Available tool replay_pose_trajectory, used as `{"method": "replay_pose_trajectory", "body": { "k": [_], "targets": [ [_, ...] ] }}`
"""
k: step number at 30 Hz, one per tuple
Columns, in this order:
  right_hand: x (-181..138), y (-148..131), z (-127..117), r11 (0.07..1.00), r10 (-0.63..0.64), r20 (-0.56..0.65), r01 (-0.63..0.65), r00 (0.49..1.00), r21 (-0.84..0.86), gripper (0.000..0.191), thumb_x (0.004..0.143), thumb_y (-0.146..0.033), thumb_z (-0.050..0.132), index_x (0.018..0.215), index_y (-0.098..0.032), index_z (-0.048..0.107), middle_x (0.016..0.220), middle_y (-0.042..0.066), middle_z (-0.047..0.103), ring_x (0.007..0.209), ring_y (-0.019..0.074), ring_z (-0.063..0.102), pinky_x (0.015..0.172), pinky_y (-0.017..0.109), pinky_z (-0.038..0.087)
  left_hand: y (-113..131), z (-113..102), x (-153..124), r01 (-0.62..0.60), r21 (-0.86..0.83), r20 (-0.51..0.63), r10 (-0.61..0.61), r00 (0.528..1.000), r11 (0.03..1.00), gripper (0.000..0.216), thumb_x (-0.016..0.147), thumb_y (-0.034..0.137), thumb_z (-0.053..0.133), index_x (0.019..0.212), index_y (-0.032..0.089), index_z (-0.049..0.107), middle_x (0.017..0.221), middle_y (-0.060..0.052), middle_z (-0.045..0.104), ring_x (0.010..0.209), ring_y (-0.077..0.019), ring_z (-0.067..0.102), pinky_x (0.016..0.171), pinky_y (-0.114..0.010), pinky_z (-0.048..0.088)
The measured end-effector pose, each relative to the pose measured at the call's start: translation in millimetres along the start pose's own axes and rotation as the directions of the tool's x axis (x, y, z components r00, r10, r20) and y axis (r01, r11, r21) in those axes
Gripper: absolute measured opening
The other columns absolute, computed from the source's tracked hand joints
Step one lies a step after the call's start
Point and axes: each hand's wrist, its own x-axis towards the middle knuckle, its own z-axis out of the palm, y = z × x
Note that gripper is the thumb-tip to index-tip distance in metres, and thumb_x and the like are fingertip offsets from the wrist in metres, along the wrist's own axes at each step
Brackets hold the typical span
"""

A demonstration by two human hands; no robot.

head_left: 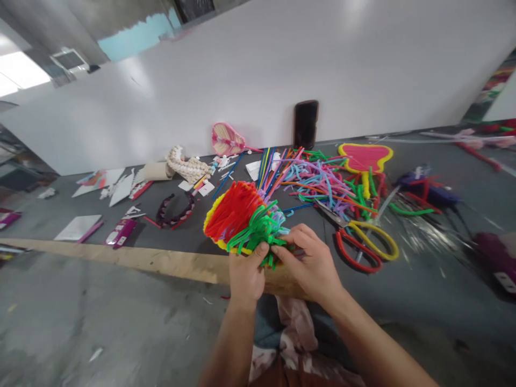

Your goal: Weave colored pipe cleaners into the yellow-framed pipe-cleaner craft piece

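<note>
A fan-shaped pipe cleaner piece (238, 210), red inside with a yellow edge, is held up over the table's front edge. Green pipe cleaners (262, 228) bunch over its lower right side, with some lilac and light blue ones behind them. My left hand (249, 271) is closed around the bottom of the piece, thumb on top. My right hand (308, 258) pinches the ends of the green pipe cleaners between thumb and fingers. Just right of it lie scissors (357, 244) with a red and a yellow handle loop.
Loose pipe cleaners (318, 177) heap up behind my hands. A pink and yellow fan-shaped piece (366, 158) lies to their right. A phone (305, 123) leans on the white partition (262, 64). Leftward are a dark headband (175, 209) and a purple device (121, 232).
</note>
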Motion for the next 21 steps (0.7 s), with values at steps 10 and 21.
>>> {"method": "replay_pose_trajectory", "body": {
  "k": [10,21],
  "targets": [
    [1.3,-4.7,-8.0,0.969,-0.199,0.012,0.198,0.98,-0.148,0.019,0.094,-0.025,0.057,0.078,-0.019,0.064,0.073,0.002,0.062,0.071,0.0151,0.057,0.067,0.028,0.043,-0.2,3.9,2.7,-0.099,0.026,-0.128,0.102,0.986,0.995,0.062,0.052,0.022,0.091,0.109,0.022,0.067,0.084,-0.002,0.077,0.069,-0.017,0.072,0.067,-0.027,0.059],
    [6.8,-0.9,-20.2,0.904,-0.187,0.122,0.219,0.975,-0.367,0.024,0.098,-0.032,0.049,0.085,-0.02,0.066,0.078,0.005,0.067,0.073,0.0174,0.061,0.067,0.029,0.045,5.4,2.6,3.7,-0.087,0.103,-0.109,0.098,0.989,0.991,0.065,0.05,0.023,0.093,0.109,0.021,0.066,0.087,-0.004,0.077,0.077,-0.0223,0.075,0.068,-0.031,0.062]
  ]
}}
